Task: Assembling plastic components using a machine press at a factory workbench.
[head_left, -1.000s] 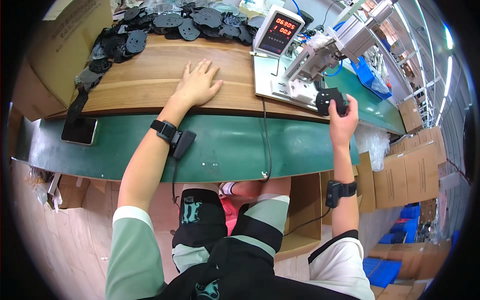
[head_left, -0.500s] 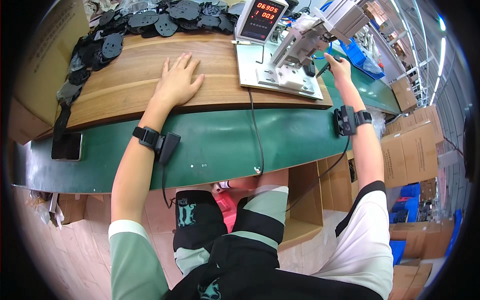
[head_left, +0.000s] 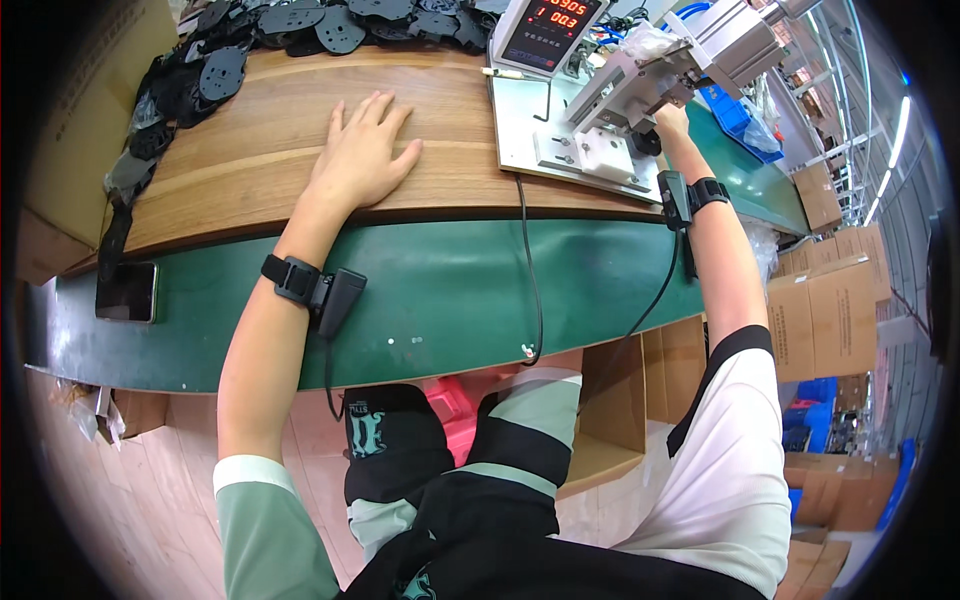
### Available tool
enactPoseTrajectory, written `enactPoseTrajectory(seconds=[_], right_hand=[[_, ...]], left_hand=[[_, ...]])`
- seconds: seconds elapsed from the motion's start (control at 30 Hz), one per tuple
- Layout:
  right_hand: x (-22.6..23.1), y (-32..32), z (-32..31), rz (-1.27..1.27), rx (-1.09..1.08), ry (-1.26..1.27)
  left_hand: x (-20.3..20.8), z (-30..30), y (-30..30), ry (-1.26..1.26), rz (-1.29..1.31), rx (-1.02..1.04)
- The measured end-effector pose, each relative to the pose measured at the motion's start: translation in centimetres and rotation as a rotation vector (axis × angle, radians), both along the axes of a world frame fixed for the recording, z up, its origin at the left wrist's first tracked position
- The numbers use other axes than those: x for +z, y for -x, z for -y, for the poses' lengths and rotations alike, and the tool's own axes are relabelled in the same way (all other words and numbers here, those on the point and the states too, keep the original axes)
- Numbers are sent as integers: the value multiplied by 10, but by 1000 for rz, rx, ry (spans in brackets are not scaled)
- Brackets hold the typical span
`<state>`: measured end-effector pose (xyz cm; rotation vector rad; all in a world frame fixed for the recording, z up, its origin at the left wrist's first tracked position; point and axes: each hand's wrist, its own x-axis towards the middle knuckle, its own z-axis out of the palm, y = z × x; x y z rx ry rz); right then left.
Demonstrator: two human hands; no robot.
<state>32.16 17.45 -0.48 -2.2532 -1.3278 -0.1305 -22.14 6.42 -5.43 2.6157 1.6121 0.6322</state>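
Observation:
My left hand [head_left: 365, 150] lies flat on the wooden board [head_left: 440, 165], fingers spread, holding nothing. My right hand [head_left: 672, 120] reaches to the right side of a small metal bench press [head_left: 640, 90]. Its fingers are mostly hidden behind the press, so any grip is out of sight. A round black knob [head_left: 648, 143] shows next to that hand, low on the press. On the white base plate [head_left: 515, 125] sits a pale block fixture [head_left: 605, 155]. A white control box [head_left: 548, 35] with red lit digits stands left of the press.
Flat black perforated pieces [head_left: 340, 30] are heaped along the board's back and left edges. A phone [head_left: 127, 292] lies on the green table [head_left: 440, 290]. A black cable [head_left: 530, 260] hangs over the front edge. Cardboard boxes [head_left: 825, 320] and a blue bin [head_left: 735, 120] are at right.
My right hand has moved in behind the press, and its fingers and the dark thing seen at them have gone from sight. My left hand stays flat. The view has shifted slightly.

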Motion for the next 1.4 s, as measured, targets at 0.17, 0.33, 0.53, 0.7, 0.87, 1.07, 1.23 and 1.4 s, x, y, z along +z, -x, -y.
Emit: enactPoseTrajectory(seconds=[0.17, 0.33, 0.53, 0.7, 0.87, 1.07, 1.23, 1.4], right_hand=[[-19, -14, -11, -31, 61, 11], [10, -61, 5, 100, 132, 135], [15, 45, 49, 10, 197, 78], [24, 51, 52, -20, 151, 118], [11, 7, 36, 44, 177, 176], [7, 13, 33, 179, 337, 123], [21, 28, 44, 41, 245, 183], [20, 54, 50, -1, 347, 152]], left_hand=[[-1, 1, 1, -2, 16, 12], [3, -5, -15, -32, 64, -30], [-1, 3, 4, 11, 21, 20], [-7, 2, 8, -11, 53, 15], [2, 1, -5, 18, 33, 9], [-1, 1, 0, 13, 18, 23], [2, 2, -2, 19, 18, 16], [0, 6, 6, 44, 0, 34]])
